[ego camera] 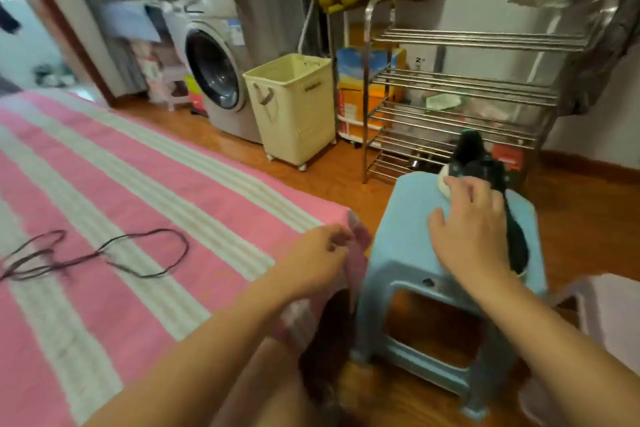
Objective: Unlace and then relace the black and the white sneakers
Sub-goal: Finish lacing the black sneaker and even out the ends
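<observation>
A black sneaker with a pale sole was set on the light blue plastic stool, at about 2 o'clock in the view, probably to be kept within reach. The right hand was laid flat and wide on the stool top, its fingertips touching the sneaker. The left hand was loosely curled at the corner of the pink and white striped bed; whether cloth was pinched could not be told. A thin dark shoelace was spread out at 9 o'clock, well apart from the bed edge. No white sneaker was seen.
</observation>
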Demonstrator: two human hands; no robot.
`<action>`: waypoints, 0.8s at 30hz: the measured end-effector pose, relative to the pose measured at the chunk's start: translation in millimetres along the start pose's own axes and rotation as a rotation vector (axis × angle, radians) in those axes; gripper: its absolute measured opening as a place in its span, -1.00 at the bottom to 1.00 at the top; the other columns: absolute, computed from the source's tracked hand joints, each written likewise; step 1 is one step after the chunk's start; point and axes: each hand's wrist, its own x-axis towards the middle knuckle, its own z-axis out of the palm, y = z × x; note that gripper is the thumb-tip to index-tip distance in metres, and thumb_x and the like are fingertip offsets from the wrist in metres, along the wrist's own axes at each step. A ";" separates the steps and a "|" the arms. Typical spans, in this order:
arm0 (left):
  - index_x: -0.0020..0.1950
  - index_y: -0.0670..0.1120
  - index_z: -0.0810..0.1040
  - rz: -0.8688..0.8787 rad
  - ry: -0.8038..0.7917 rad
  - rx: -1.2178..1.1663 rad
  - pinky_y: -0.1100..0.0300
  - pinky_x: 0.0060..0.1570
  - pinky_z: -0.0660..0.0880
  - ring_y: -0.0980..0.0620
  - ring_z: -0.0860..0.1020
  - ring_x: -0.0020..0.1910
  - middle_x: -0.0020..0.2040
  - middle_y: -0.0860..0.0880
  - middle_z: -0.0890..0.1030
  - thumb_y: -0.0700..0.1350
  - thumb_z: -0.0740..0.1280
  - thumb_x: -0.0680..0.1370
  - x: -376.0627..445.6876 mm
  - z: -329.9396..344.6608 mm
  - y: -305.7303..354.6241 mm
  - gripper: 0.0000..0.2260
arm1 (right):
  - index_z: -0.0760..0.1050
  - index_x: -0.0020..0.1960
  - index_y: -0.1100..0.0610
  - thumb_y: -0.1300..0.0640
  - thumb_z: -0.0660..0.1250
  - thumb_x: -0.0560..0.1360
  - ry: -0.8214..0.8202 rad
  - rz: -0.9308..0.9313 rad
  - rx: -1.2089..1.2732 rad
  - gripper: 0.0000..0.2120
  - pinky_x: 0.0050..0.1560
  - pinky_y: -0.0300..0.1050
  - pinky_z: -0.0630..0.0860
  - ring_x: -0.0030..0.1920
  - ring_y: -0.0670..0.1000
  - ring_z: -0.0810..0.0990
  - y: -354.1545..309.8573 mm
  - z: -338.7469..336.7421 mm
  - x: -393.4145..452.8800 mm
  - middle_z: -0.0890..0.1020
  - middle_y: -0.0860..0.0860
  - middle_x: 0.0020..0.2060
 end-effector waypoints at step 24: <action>-0.04 -0.03 0.59 0.153 0.186 -0.077 0.21 -0.18 0.43 0.20 0.48 -0.27 -0.23 0.08 0.57 -0.08 0.28 0.68 -97.6 -165.5 -99.8 -0.85 | 0.63 -0.03 0.05 0.20 0.29 0.63 -0.671 -0.330 0.722 -0.84 -0.13 -0.03 0.50 -0.28 -0.09 0.57 -223.5 38.5 -72.9 0.64 0.08 -0.27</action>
